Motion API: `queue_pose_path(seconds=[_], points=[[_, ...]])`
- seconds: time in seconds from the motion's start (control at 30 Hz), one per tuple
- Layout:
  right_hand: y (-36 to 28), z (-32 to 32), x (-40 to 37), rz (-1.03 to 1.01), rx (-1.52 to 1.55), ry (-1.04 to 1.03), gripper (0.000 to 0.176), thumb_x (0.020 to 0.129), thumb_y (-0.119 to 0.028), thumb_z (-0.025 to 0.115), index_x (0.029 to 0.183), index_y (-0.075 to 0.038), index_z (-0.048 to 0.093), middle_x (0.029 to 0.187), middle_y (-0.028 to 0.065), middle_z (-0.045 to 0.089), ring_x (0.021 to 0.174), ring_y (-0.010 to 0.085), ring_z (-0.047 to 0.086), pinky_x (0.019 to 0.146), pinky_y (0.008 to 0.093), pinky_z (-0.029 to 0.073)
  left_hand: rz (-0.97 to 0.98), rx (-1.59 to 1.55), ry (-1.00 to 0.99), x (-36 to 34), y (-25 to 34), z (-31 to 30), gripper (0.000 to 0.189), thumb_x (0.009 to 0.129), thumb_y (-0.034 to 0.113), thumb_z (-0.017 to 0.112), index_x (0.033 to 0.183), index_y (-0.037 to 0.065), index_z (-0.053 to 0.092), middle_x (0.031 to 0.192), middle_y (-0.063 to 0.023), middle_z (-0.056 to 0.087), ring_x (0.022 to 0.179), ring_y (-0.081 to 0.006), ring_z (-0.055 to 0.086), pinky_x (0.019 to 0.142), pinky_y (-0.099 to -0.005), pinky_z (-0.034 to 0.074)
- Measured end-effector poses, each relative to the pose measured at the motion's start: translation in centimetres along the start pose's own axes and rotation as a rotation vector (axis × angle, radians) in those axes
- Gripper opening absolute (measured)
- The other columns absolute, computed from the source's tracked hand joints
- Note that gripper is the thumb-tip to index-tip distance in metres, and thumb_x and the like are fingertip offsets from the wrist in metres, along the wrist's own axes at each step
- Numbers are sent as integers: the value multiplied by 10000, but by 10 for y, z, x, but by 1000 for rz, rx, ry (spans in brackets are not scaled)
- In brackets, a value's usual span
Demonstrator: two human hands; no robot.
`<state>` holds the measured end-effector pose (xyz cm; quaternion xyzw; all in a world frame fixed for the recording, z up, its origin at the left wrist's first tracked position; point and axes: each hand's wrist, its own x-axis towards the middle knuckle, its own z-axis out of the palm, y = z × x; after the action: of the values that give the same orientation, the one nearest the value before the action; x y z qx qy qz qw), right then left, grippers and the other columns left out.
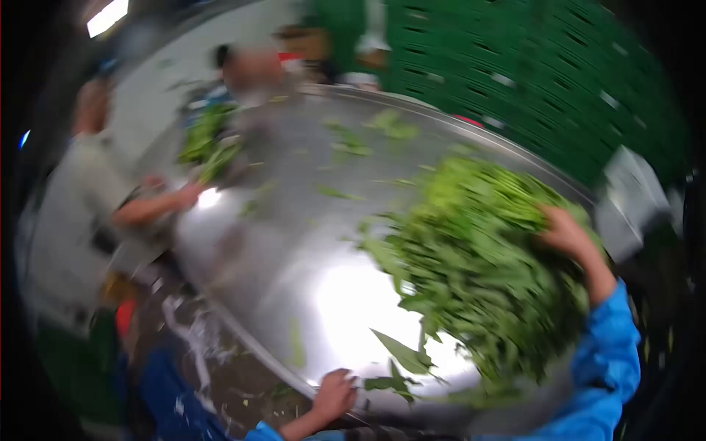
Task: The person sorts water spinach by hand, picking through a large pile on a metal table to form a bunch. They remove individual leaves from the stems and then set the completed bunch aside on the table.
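Note:
A large heap of leafy greens (478, 272) with long pale-green stems covers the right side of a metal table (287, 169). My right hand (570, 234) is at the heap's far right, its fingers closed around stems and partly hidden among them. My left hand (336, 397) is at the near table edge with its fingers curled in. Whether anything is inside those fingers is blurred. Just right of it lie loose leaves (393, 382), and a larger single leaf (403, 353) rests a little farther in.
Across the table at left, a person (88, 198) holds a bunch of greens (213, 147). Another person (250, 73) is at the far end. Green crates (485, 66) are stacked behind the table. A pale bag (629, 198) hangs at right. Scraps litter the floor (243, 389).

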<state>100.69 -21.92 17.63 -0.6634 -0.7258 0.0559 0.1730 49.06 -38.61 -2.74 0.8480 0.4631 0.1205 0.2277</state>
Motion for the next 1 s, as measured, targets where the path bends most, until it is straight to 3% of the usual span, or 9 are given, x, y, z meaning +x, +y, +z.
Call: queue_pose_path(seconds=[0.03, 0.1, 0.27, 0.3, 0.33, 0.47, 0.77, 0.93, 1.0], points=[[-12, -30, -29, 19, 259, -122, 434, 623, -46, 591, 1054, -14, 549, 920, 176, 608, 890, 332, 577, 774, 390, 460, 16, 19, 58, 0, 0, 4, 297, 685, 135, 620, 957, 17, 604, 1048, -175, 546, 1014, -328, 503, 854, -439, 394], [-46, 16, -30, -10, -251, -115, 504, 596, 32, 557, 1097, -13, 514, 1075, 195, 557, 995, 385, 519, 859, 412, 436, 35, 15, 107, -2, -4, 10, 301, 679, 151, 632, 950, 22, 607, 1058, -173, 539, 1023, -342, 490, 865, -461, 376], [-30, 27, -15, -42, -279, 310, 535, 619, 18, 571, 1146, -31, 488, 1181, 198, 491, 1075, 368, 482, 891, 406, 415, 43, 0, 124, -2, -10, 15, 309, 667, 128, 630, 949, 7, 602, 1041, -183, 541, 1028, -350, 486, 863, -469, 376], [-79, -6, 1, 95, -121, 202, 348, 748, -66, 585, 1093, -35, 544, 1069, 191, 561, 997, 297, 551, 812, 391, 458, 14, 6, 7, -4, -14, 17, 287, 695, 122, 592, 951, -8, 601, 1018, -198, 541, 1011, -350, 487, 861, -458, 386], [-40, 5, 5, 62, -346, 166, 590, 675, -31, 620, 1240, -50, 451, 1258, 176, 459, 1152, 348, 440, 976, 372, 362, -96, -8, -170, 1, -11, 18, 235, 737, 112, 531, 923, -14, 598, 1011, -214, 535, 990, -353, 484, 869, -439, 396], [-48, 55, 72, -209, -231, 65, 546, 686, -42, 617, 1212, -42, 473, 1219, 169, 488, 1129, 330, 460, 966, 366, 369, -47, -97, 236, -9, -25, 76, 211, 712, 99, 527, 889, -10, 562, 1071, -200, 493, 1023, -323, 468, 890, -391, 377], [-58, 51, 78, -257, -285, 6, 450, 712, -69, 610, 1151, -25, 523, 1130, 154, 552, 1079, 290, 505, 944, 352, 383, -26, -118, 291, -11, -9, 41, 99, 689, 100, 579, 726, 25, 527, 942, -147, 473, 893, -306, 466, 775, -397, 389], [25, 45, 79, -296, -22, -27, 401, 726, -83, 606, 1117, -15, 551, 1081, 146, 588, 1050, 268, 529, 932, 345, 391, -332, -279, 100, -21, -9, 59, 161, 788, 102, 479, 843, -1, 590, 1089, -155, 527, 1062, -260, 464, 945, -398, 374], [48, 3, 56, -231, 65, -110, 382, 732, -89, 604, 1103, -11, 562, 1061, 143, 602, 1039, 259, 539, 927, 342, 395, 51, 306, -310, -14, -14, 38, 167, 739, 56, 470, 818, 15, 611, 961, -146, 579, 1013, -287, 493, 960, -361, 361]])
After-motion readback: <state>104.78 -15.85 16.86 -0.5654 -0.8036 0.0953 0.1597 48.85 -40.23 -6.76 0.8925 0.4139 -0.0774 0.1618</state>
